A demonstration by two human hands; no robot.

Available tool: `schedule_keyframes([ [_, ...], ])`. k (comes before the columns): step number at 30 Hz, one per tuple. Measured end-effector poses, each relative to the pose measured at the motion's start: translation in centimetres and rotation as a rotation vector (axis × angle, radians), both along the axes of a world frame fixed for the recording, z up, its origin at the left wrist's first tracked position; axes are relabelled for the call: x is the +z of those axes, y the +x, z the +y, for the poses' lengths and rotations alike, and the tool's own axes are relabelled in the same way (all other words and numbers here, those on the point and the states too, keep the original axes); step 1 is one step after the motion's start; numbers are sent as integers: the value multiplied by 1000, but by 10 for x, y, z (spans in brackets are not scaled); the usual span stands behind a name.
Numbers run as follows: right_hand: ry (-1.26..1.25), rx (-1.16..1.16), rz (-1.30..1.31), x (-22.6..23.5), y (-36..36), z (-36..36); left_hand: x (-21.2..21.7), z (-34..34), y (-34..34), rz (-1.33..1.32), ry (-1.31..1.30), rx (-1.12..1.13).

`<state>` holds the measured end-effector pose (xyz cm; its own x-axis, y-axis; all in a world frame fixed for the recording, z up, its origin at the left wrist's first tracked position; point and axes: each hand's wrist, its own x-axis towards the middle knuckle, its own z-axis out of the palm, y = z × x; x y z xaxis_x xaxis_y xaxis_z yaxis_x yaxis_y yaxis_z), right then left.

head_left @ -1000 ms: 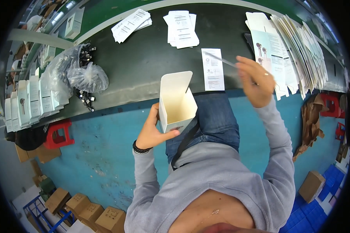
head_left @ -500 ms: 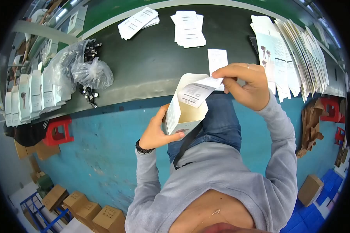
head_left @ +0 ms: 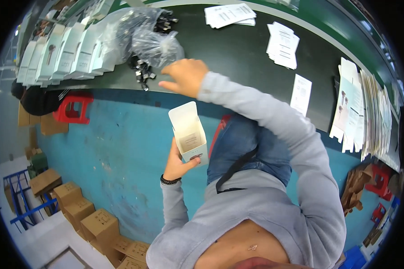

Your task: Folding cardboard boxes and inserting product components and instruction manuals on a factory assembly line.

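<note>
My left hand [head_left: 178,162] grips a small white carton [head_left: 189,133] from below, its top flap standing open; a folded paper leaflet lies inside it. My right hand [head_left: 186,76] is stretched out to the left above the dark worktable [head_left: 229,49], fingers apart and holding nothing. It hovers just right of a clear plastic bag [head_left: 155,42] with small black parts [head_left: 141,69] spilling from it.
A row of upright white cartons [head_left: 63,54] lines the table's left end. Stacks of paper leaflets [head_left: 283,45] and flat printed sleeves [head_left: 368,112] lie to the right. A red stool [head_left: 74,107] and brown cardboard boxes [head_left: 83,215] stand on the blue floor.
My right hand has let go of the leaflet, which now lies inside the carton, and swung left across the table toward the plastic bag. The left hand still holds the carton.
</note>
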<state>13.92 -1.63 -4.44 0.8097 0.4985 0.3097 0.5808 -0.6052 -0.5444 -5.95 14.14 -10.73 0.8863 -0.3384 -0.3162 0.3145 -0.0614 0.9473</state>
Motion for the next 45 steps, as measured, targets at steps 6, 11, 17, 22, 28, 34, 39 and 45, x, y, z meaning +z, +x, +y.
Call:
schedule_keyframes([
  [6,-32,-66,-31,-25,32,76,-3,8,-11,10,-21,213],
  [11,20,-50,-82,-29,44,71,-8,21,-10,26,-63,233],
  [17,282,-152,-143,-10,56,40,-4,15,18,-77,-77,274],
  [22,593,-21,346,43,25,-11,7,12,31,-239,6,300],
  [28,91,396,-102,113,-65,-94,19,-25,41,-305,25,227],
  [34,-62,195,-61,111,-102,-135,45,-53,52,-333,32,-50],
  [39,37,-141,17,112,-125,-222,104,-60,89,-152,-164,-106],
  [45,56,-664,43,96,-183,-327,151,-88,247,-173,-189,11],
])
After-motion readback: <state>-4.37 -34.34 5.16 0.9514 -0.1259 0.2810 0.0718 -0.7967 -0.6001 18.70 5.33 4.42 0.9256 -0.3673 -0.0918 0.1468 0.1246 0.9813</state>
